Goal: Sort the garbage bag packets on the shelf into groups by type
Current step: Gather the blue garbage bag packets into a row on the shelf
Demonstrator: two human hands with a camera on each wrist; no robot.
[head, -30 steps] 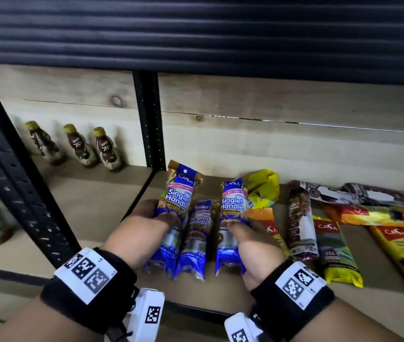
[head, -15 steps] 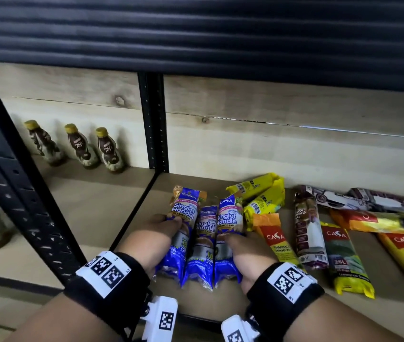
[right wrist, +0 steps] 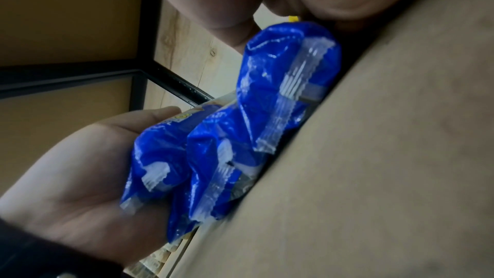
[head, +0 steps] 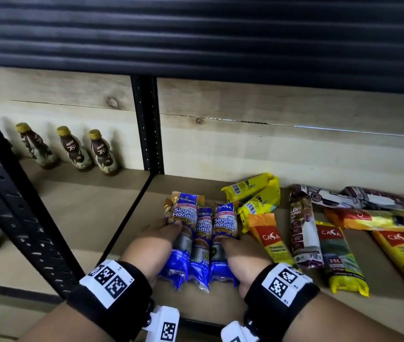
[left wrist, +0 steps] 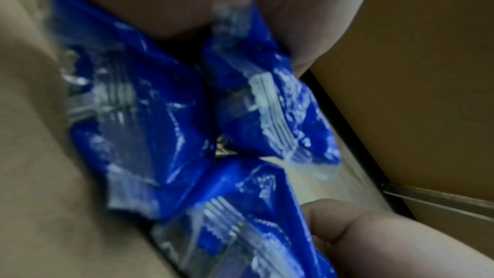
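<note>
Left hand (head: 155, 245): clasps the leftmost of three blue packets, thumb over its front, other fingers curled along its outer side.
Right hand (head: 241, 257): clasps the rightmost blue packet, thumb on its front, fingers wrapped round the far side.
Blue packets (head: 202, 240): three pressed side by side between the hands, on the shelf board (head: 131, 233) near its front edge; long axes run front to back, printed tops toward the back wall, crimped clear seals toward the front.
Writing on blue packets: "CASA", "Singlet Handle", "GARBAGE BAG", "27L".
Change from a second ago: packets then stood apart and lifted at the top; now closed up into one tight row, lower and flatter.
Orange packet (head: 268, 239): just right of the blue packets, lengthwise front to back, reads "CASA", "DEGRADABLE GARBAGE BAG".
Maroon packet (head: 304, 230): right of the orange one, partly readable "DRAW STRING".
Green-yellow packet (head: 339, 257): further right of the blue packets, "CASA", "25L".
Yellow packets (head: 255, 196): two behind and right of the blue packets, tilted, barcodes up.
Far right of blue packets: more orange and maroon packets lying crosswise, writing blurred.
Bottles (head: 72, 150): three brown, gold-capped, far left behind the blue packets, at the back wall, marked "78".
</note>
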